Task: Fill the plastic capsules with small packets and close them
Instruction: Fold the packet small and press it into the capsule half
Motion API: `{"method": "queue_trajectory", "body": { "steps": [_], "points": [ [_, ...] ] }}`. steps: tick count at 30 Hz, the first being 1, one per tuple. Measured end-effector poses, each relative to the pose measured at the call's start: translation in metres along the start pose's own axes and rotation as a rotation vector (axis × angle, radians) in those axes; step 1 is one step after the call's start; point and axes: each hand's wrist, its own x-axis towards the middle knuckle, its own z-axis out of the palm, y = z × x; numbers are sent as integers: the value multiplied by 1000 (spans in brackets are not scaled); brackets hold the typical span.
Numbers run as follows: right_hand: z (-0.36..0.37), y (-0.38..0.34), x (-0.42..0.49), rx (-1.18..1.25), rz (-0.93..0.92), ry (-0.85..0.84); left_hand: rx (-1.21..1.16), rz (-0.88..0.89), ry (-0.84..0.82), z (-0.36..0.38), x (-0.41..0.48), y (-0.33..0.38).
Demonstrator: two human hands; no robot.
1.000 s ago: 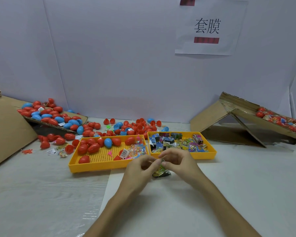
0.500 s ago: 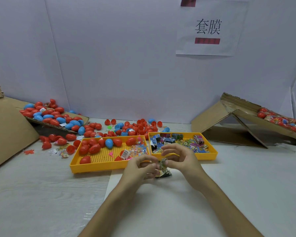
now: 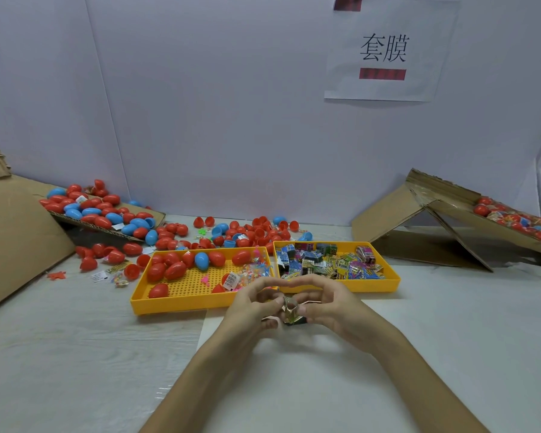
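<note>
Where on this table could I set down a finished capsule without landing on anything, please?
Bare white sheet lies right of the right hand, in front of the right tray and the cardboard ramp. Bare tabletop lies in front of the left tray. Crowded: loose capsules behind both trays and beside the left tray's left end.

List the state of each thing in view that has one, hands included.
left hand, pinching the packet
right hand, pinching the same packet
packet, crumpled, held between both hands, not in any capsule
left tray, partly filled with red capsules and small trinkets
blue capsule, closed, lying in the left tray
right tray, holding a heap of loose packets
</note>
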Motion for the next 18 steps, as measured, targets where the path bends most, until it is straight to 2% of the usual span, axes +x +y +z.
{"method": "queue_trajectory", "body": {
  "steps": [9,15,18],
  "points": [
    [1,-2,0,81,46,-18,48,-14,-33,0,1,0],
    [0,-6,0,323,2,-1,20,-47,1,1,0,2],
    [-3,-6,0,325,-15,28,-15,-36,-4,2,-1,3]
  ]
}}
